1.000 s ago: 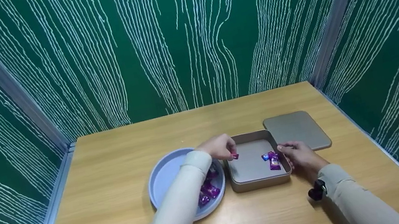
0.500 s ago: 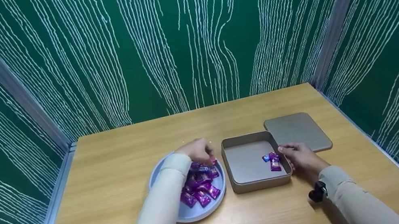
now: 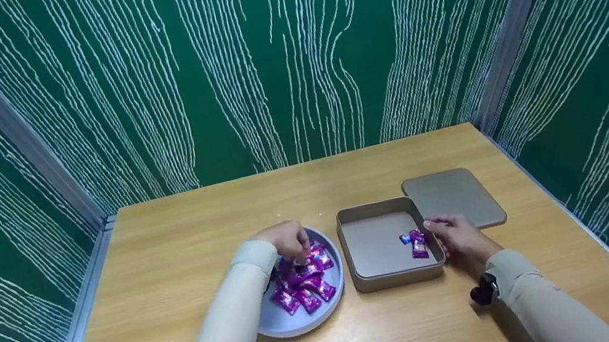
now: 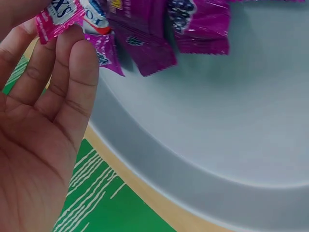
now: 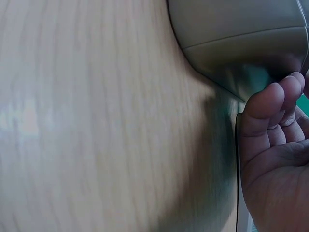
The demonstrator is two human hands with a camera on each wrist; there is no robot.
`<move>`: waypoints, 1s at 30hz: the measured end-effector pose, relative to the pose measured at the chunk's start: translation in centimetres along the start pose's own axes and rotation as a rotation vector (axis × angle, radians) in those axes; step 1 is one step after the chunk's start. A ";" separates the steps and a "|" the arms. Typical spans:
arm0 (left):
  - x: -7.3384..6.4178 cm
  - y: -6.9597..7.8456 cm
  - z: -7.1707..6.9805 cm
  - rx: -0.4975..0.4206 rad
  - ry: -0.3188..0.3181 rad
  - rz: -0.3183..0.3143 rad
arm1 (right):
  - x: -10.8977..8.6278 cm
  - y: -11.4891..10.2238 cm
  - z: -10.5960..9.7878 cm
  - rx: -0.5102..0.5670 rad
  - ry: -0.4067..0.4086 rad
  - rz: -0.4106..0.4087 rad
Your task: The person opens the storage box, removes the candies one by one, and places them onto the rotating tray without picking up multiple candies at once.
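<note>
Over the round pale-blue plate [image 3: 300, 325], my left hand [image 3: 285, 240] pinches a small pink wrapped candy [image 4: 59, 18] between thumb and fingers. Several purple wrapped candies [image 3: 308, 300] lie heaped in the plate under it; a white-and-blue wrapper [image 4: 95, 19] shows among them in the left wrist view. To the right stands an open square metal tin [image 3: 399, 279], holding a few purple and blue candies [image 3: 418, 245] near its right wall. My right hand [image 3: 461, 237] grips that wall, thumb at the rim and fingers [image 5: 263, 104] against the outside.
The tin's flat lid [image 3: 455, 201] lies on the wooden table [image 3: 193, 215] behind and right of the tin, close to my right hand. Green panels with white wavy lines [image 3: 224, 72] enclose the table at the back and both sides.
My left hand has moved left from the tin's left edge to over the plate, a pink candy at its fingertips. More of the candy heap shows. The right hand and tin have stayed put.
</note>
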State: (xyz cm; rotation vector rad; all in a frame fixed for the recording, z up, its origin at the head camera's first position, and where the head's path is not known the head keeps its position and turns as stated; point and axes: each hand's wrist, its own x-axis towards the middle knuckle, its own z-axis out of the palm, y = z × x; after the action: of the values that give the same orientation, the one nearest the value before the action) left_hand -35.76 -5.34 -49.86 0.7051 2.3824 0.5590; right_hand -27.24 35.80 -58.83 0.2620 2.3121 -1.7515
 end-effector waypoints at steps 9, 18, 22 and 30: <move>0.1 -0.2 0.3 0.089 0.014 -0.021 | -0.1 0.1 0.0 0.077 -0.008 0.024; 1.4 0.8 0.1 0.092 0.065 -0.035 | 0.1 0.4 0.2 0.087 -0.006 0.003; 2.2 2.3 0.1 0.106 0.097 0.037 | 0.3 0.6 0.2 0.084 -0.016 -0.009; 4.2 6.0 1.6 0.112 0.148 0.185 | 0.3 0.7 0.1 0.071 0.001 0.003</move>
State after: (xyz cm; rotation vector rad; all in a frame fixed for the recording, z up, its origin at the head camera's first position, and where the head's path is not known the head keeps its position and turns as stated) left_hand -35.54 2.18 -49.60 0.9717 2.5168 0.5758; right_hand -27.35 35.91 -59.58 0.2788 2.2524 -1.8346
